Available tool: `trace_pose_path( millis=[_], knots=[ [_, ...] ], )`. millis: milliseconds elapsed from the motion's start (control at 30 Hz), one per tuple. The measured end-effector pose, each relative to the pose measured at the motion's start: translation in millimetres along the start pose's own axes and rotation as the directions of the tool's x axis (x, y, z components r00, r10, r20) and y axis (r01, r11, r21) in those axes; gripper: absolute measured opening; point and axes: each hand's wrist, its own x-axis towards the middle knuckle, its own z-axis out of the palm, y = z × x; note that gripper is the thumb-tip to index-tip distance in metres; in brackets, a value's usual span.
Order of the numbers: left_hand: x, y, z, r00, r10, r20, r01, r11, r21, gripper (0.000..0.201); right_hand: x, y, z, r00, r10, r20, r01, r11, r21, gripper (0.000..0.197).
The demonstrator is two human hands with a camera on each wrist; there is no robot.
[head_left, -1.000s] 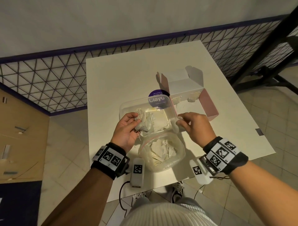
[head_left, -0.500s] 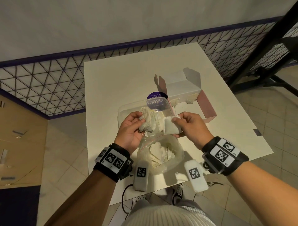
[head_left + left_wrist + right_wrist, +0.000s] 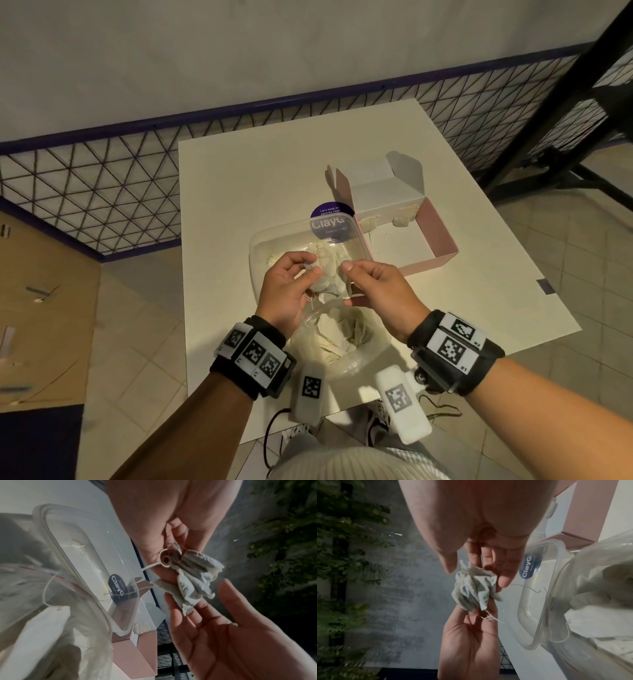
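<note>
1. Left hand (image 3: pixel 287 291): its grip pinches the bundle of tea bags (image 3: pixel 326 274) above the clear tub (image 3: pixel 260 246) and the plastic bag (image 3: pixel 342 342). If it loosens early, bags may scatter across the table (image 3: pixel 239 188).
2. Right hand (image 3: pixel 380 294): its grip is wide, with the fingertips at the bundle. Tugging tangled strings could tear the paper.
</note>
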Motion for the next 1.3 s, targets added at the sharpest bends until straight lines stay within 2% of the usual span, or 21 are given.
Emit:
trace_pose_path(
  millis=[133,300,467,600,700,767,867,967,1000,1167,1233,1300],
  knots=[
    [-2.4,-3.3,-0.7,0.999,0.027,0.025,-0.03,0.992,0.121,0.022,4.2,5.4,-4.6,1.0,0.021,0.001,-0.021,1.0,0.018,0.021],
    [-4.2,-1.5,0.4,0.998,0.047,0.038,-0.054,0.979,0.198,0.021,6.9,8.8,-9.8,1.0,-0.018,-0.02,0.017,0.999,-0.049,0.017],
    [-3.7,-2.8,-4.6,1.0,0.025,0.019,-0.029,0.969,0.244,0.021,13.1,9.6,-26.3,0.994,-0.098,-0.051,0.079,0.955,-0.287,0.021],
    [-7.0,-3.6,-12.3,0.999,-0.002,0.033,-0.008,0.958,0.286,0.024,35.2,-5.6,-68.7,0.975,-0.206,-0.087,0.125,0.825,-0.551,0.011],
    [-10.1,-13.4,-21.8,0.992,-0.094,0.087,0.052,0.915,0.399,0.044,65.8,-23.4,-108.3,0.973,-0.218,-0.074,0.134,0.798,-0.587,0.01],
    [-11.0,-22.4,-25.7,0.99,-0.127,0.055,0.081,0.854,0.514,0.045,89.4,-34.0,-125.1,0.982,-0.185,-0.032,0.118,0.743,-0.659,0.012],
    [-10.5,-35.1,-30.2,0.998,-0.059,0.031,0.023,0.738,0.674,0.04,131.9,-30.7,-139.8,0.995,-0.096,0.014,0.071,0.622,-0.78,0.015],
    [-9.8,-39.5,-30.4,0.995,-0.097,-0.039,0.098,0.737,0.669,0.022,168.0,-15.3,-142.1,0.999,0.011,0.043,0.032,0.506,-0.862,0.019],
    [-8.4,-40.8,-31.4,0.994,-0.092,-0.056,0.106,0.74,0.665,0.02,175.6,-11.5,-140.0,0.998,0.049,0.051,0.02,0.492,-0.871,0.021],
    [-1.8,-47.1,-36.2,0.994,-0.104,-0.036,0.1,0.711,0.697,0.022,201.9,6.4,-128.1,0.996,0.083,0.028,-0.025,0.576,-0.817,0.015],
    [0.7,-51.0,-39.5,0.993,-0.111,-0.03,0.098,0.687,0.72,0.023,208.3,12.6,-125.0,0.997,0.073,-0.038,-0.075,0.61,-0.789,0.013],
    [2.3,-50.8,-40.9,0.993,-0.113,-0.025,0.095,0.675,0.732,0.022,213.6,19.8,-123.3,0.993,0.066,-0.103,-0.121,0.632,-0.765,0.019]
  ],
)
